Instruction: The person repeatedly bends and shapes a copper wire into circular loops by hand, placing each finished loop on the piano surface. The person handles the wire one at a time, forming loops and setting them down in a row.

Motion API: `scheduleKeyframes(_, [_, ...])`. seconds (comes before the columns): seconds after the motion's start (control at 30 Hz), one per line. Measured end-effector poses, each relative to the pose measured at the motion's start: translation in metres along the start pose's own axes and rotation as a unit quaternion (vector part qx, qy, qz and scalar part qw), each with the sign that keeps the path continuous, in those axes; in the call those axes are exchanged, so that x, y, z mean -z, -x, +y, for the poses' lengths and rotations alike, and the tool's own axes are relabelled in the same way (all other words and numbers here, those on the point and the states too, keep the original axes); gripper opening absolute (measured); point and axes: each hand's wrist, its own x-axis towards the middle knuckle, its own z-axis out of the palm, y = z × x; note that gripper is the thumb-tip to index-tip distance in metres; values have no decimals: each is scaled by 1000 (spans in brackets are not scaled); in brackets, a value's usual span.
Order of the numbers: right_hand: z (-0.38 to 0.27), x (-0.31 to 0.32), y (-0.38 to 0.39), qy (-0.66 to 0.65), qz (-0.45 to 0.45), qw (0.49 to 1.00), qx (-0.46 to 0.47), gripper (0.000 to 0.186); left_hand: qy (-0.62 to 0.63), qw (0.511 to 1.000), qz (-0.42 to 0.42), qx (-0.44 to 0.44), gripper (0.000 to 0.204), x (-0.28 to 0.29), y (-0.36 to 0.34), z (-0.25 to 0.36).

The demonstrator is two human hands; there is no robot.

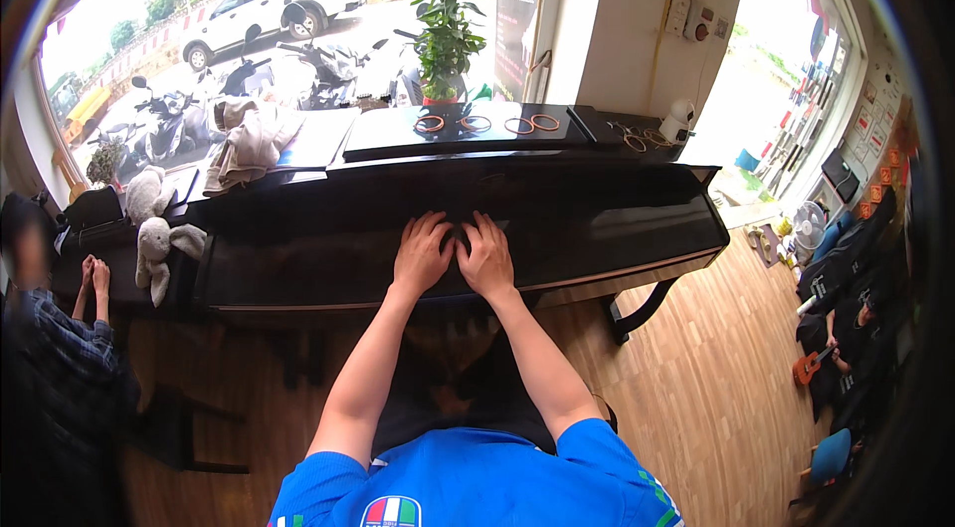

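A long black piano (607,228) stretches across the view in front of me, its glossy lid down over the keys. My left hand (424,255) lies on the lid near its middle, palm down and fingers stretched out. Beside it rests my right hand (484,258), also flat with its fingers apart. The two thumbs are close together, and I cannot tell whether they touch. Neither hand holds anything. Several thin brown rings (476,124) lie on the piano's raised top beyond my hands.
A potted plant (448,34) and crumpled grey cloth (244,141) are by the window; a white device (678,119) stands right. Grey plush rabbits (157,246) sit left, beside another person (65,338) with raised hands. A black chair (189,427), fan (809,224) and ukulele (808,368) flank me.
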Motion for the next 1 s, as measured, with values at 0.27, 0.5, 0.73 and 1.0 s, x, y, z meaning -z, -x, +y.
scheduleKeyframes(0.27, [-1,5,13,38,-14,999,8,47,-33,999,-20,15,39,0,6,2])
scheduleKeyframes(0.5, [1,7,15,40,-4,999,-6,40,-39,997,34,-50,33,0,3,8])
scheduleKeyframes(0.73, [10,2,-18,55,4,998,16,19,-36,998,-44,-7,19,-1,-7,15])
scheduleKeyframes(1.0, [11,1,-15,33,27,999,26,26,-104,993,50,-41,17,-17,-23,17])
